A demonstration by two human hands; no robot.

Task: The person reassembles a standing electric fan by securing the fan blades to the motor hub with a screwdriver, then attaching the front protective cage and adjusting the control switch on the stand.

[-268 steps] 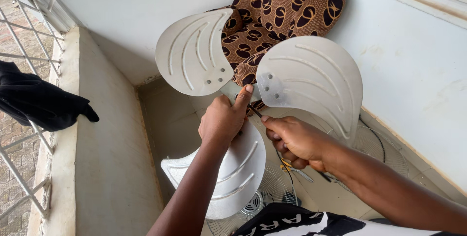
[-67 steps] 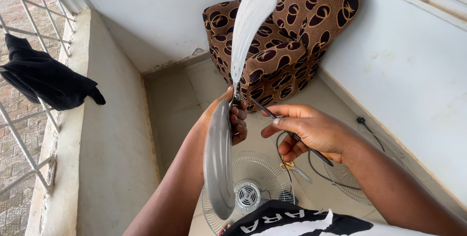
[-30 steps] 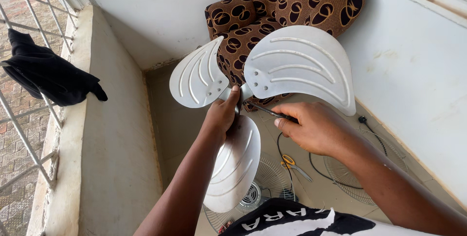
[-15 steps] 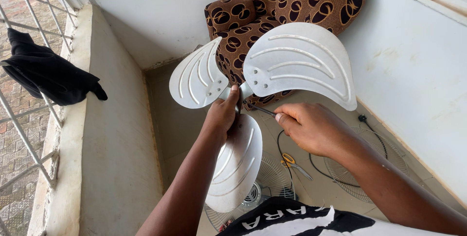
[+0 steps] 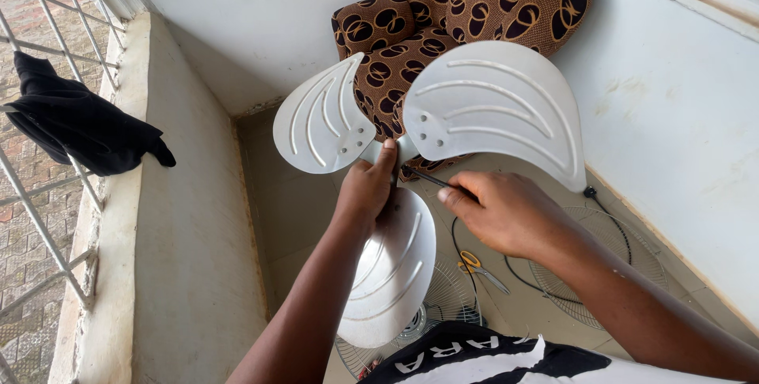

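I am gripping the hub of a three-bladed metal fan blade [image 5: 474, 107] with my left hand [image 5: 365, 190], fingers wrapped shut around the centre and thumb pressing up against the hub between the blades. My right hand [image 5: 506, 214] is pinching a thin dark tool [image 5: 431, 180] between fingertips held tight together, its tip touching the hub from the right. I am holding the fan blade up in front of me, above a pale tiled floor [image 5: 292, 210] in a narrow corner between white walls. A brown patterned armchair [image 5: 474, 4] is standing behind it, a wire fan guard [image 5: 585, 265] and yellow-handled scissors [image 5: 478, 265] are lying on the floor below my right hand, and a black cloth [image 5: 79, 119] is hanging over the ledge by the window grille on the left. The fan blade is facing me flat-on: one blade is pointing up-left, one up-right, and the third straight down toward my body.
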